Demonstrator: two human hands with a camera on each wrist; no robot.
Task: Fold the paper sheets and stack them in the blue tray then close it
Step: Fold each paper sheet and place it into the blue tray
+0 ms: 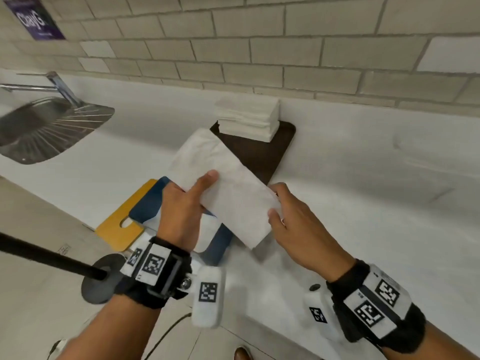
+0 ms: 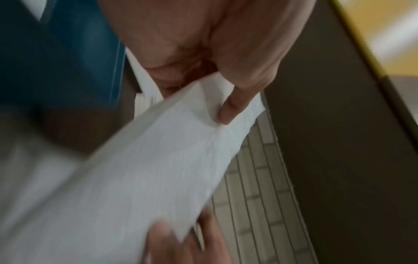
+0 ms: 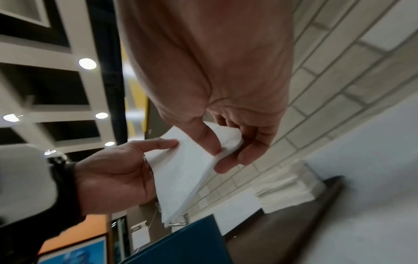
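1. White paper sheet (image 1: 220, 178), already folded into a long band, was held in the air above the blue tray (image 1: 145, 203), at about 6 o'clock from the brown board (image 1: 262, 152).
2. The left hand (image 1: 181, 206) pinched the sheet's near-left edge, thumb on top and fingers beneath; the right hand (image 1: 293, 224) pinched its near-right end between thumb and curled fingers.
3. Some folded white paper seemed to lie in the tray already, though the hands hid most of it. A stack of sheets (image 1: 246, 118) waited on the board at 12 o'clock, so I judged the task was in its middle; the tray was not yet closed.
4. The surface was a white counter (image 1: 363, 190). A metal sink (image 1: 44, 126) was at 10 o'clock, a yellow board (image 1: 122, 222) at 8 o'clock under the tray, and a tiled wall (image 1: 285, 35) behind.
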